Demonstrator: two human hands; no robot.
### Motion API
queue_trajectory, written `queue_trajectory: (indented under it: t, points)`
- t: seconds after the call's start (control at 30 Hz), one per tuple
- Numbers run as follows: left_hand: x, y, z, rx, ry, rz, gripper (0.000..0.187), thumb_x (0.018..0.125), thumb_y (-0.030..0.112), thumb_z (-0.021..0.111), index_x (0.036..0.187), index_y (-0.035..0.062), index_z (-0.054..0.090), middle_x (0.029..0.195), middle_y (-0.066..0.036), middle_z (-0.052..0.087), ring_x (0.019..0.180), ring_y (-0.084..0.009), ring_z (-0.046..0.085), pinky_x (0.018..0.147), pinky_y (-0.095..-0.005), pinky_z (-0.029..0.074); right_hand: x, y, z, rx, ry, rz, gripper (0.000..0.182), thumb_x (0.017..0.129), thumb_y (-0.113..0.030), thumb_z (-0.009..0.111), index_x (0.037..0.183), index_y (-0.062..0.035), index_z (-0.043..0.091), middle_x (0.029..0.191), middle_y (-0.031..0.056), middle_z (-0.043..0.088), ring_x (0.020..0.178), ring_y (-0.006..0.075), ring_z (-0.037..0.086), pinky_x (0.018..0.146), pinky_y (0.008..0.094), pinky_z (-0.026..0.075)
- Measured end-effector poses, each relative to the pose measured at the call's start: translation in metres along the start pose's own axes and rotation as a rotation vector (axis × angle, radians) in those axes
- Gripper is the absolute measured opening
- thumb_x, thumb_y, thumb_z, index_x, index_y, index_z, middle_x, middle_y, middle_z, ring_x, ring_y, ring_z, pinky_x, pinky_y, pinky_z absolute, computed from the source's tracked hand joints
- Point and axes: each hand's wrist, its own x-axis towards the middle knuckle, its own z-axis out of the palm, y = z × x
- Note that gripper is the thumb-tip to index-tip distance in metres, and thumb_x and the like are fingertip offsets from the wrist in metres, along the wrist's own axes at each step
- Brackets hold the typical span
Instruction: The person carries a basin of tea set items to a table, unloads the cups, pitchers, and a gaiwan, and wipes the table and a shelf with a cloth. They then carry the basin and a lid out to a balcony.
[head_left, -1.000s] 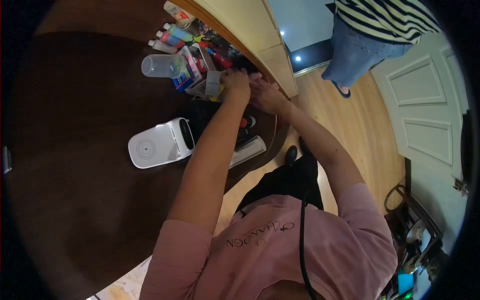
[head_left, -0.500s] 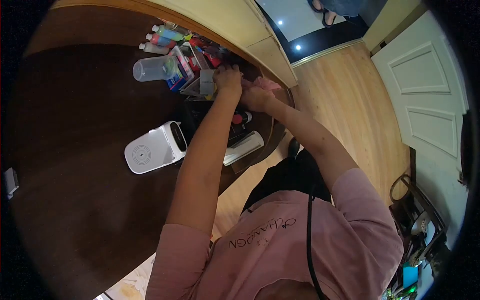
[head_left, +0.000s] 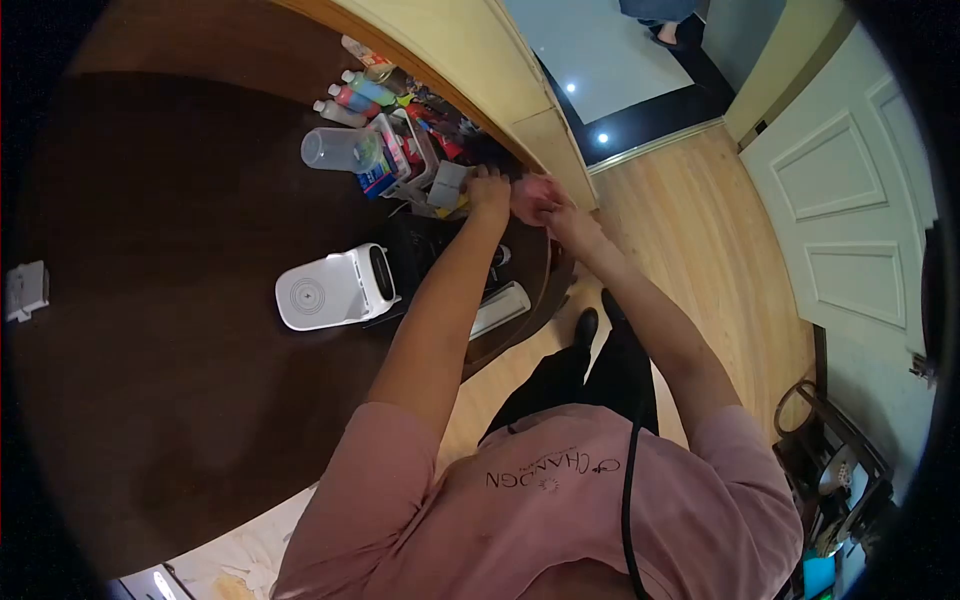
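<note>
My right hand [head_left: 572,224] is closed on a pink cloth [head_left: 533,196], which lies bunched at the rounded end of the dark brown table [head_left: 180,300]. Just left of it, my left hand [head_left: 489,192] has its fingers bent down among the small items by the cabinet; what they hold is hidden. A grey-white box [head_left: 447,185] sits right beside my left hand. Behind that box, a clear plastic bin [head_left: 425,150] holds colourful packets. A translucent cup [head_left: 330,149] lies on its side against the bin.
Several small bottles [head_left: 362,88] stand by the cabinet [head_left: 470,55]. A white charging stand [head_left: 330,290] and a long white object [head_left: 499,310] lie nearer me. A white box-like item [head_left: 27,290] is at far left. Another person's foot [head_left: 668,35] shows beyond the doorway.
My right hand and the pink cloth have shifted slightly away from my left hand. The camera view has moved, so the table items appear further right.
</note>
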Motion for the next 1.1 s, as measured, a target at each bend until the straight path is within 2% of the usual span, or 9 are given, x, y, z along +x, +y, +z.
queue_trajectory:
  t: [0.07, 0.3, 0.4, 0.47, 0.6, 0.63, 0.77, 1.0, 1.1]
  points:
    - [-0.003, 0.005, -0.004, -0.002, -0.021, 0.026, 0.035, 0.084, 0.020, 0.054, 0.118, 0.0104, 0.057, 0.127, -0.009, 0.048, 0.115, -0.0336, 0.043, 0.075, -0.0572, 0.046, -0.022, -0.001, -0.039, -0.455, -0.277, 0.235, 0.031, 0.082, -0.011, 0.050, 0.110, -0.0054, 0.061, 0.111, 0.0158, 0.061, 0.093, 0.0314, 0.061, 0.083, 0.0367, 0.049]
    - [-0.090, 0.080, -0.100, -0.116, 0.073, 0.173, 0.031, 0.078, 0.029, 0.065, 0.099, 0.0064, 0.068, 0.097, -0.012, 0.066, 0.095, -0.0309, 0.062, 0.083, -0.0471, 0.047, -0.205, -0.050, -0.179, 1.424, 0.342, 0.730, 0.024, 0.090, -0.021, 0.051, 0.107, -0.0039, 0.057, 0.078, 0.0093, 0.064, 0.080, 0.0217, 0.063, 0.060, 0.0302, 0.048]
    - [-0.147, 0.153, -0.118, -0.553, 0.237, 0.641, 0.037, 0.079, 0.031, 0.064, 0.106, 0.0055, 0.063, 0.097, -0.019, 0.064, 0.089, -0.0350, 0.062, 0.076, -0.0431, 0.049, -0.361, 0.068, -0.036, -0.030, 0.632, 0.547, 0.043, 0.084, -0.042, 0.050, 0.106, -0.0054, 0.058, 0.080, 0.0086, 0.066, 0.084, 0.0265, 0.064, 0.059, 0.0356, 0.050]
    - [-0.175, 0.211, -0.099, -0.731, 0.146, 0.769, 0.044, 0.078, 0.032, 0.066, 0.114, 0.0072, 0.058, 0.103, -0.020, 0.063, 0.097, -0.0359, 0.059, 0.081, -0.0432, 0.047, -0.386, -0.046, -0.070, -0.414, -0.339, 1.289, 0.034, 0.086, -0.032, 0.045, 0.094, -0.0063, 0.066, 0.080, 0.0129, 0.065, 0.071, 0.0318, 0.064, 0.054, 0.0434, 0.047]
    - [-0.225, 0.248, -0.092, -0.388, -0.029, 0.978, 0.048, 0.078, 0.042, 0.062, 0.114, 0.0105, 0.058, 0.113, -0.017, 0.060, 0.100, -0.0353, 0.058, 0.084, -0.0479, 0.046, -0.536, -0.077, 0.004, 0.642, 0.417, 1.730, 0.042, 0.090, -0.031, 0.038, 0.086, -0.0021, 0.068, 0.089, 0.0139, 0.068, 0.078, 0.0277, 0.066, 0.070, 0.0398, 0.050]
    - [-0.228, 0.257, -0.089, -0.357, -0.010, 1.039, 0.048, 0.078, 0.042, 0.062, 0.114, 0.0105, 0.058, 0.113, -0.017, 0.060, 0.100, -0.0353, 0.058, 0.084, -0.0479, 0.046, -0.530, -0.158, -0.026, 0.592, 1.007, 1.681, 0.039, 0.088, -0.034, 0.042, 0.087, -0.0053, 0.069, 0.094, 0.0186, 0.066, 0.082, 0.0351, 0.064, 0.075, 0.0416, 0.050]
    - [-0.274, 0.314, -0.122, -0.098, -0.011, 1.101, 0.055, 0.076, 0.045, 0.064, 0.118, 0.0099, 0.057, 0.120, -0.014, 0.057, 0.108, -0.0335, 0.055, 0.089, -0.0435, 0.044, -0.589, -0.246, 0.000, 0.137, 0.496, 2.136, 0.046, 0.089, -0.041, 0.041, 0.096, -0.0028, 0.065, 0.099, 0.0186, 0.064, 0.089, 0.0317, 0.063, 0.079, 0.0417, 0.050]
    - [-0.339, 0.503, -0.134, -0.069, 0.071, 1.567, 0.056, 0.082, 0.045, 0.058, 0.123, 0.0075, 0.053, 0.116, -0.015, 0.059, 0.109, -0.0307, 0.056, 0.087, -0.0399, 0.046, -0.666, -0.286, 0.014, 0.626, 1.937, 1.856, 0.020, 0.080, -0.022, 0.049, 0.077, -0.0024, 0.052, 0.057, 0.0193, 0.056, 0.045, 0.0334, 0.057, 0.038, 0.0470, 0.045]
    - [-0.431, 0.546, -0.150, -0.124, -0.271, 1.732, 0.061, 0.086, 0.051, 0.052, 0.125, 0.0045, 0.050, 0.117, -0.018, 0.057, 0.106, -0.0269, 0.057, 0.087, -0.0376, 0.047, -0.714, -0.272, 0.012, 0.910, 1.680, 1.885, 0.009, 0.074, -0.010, 0.049, 0.069, -0.0037, 0.045, 0.045, 0.0146, 0.047, 0.029, 0.0259, 0.045, 0.024, 0.0396, 0.032]
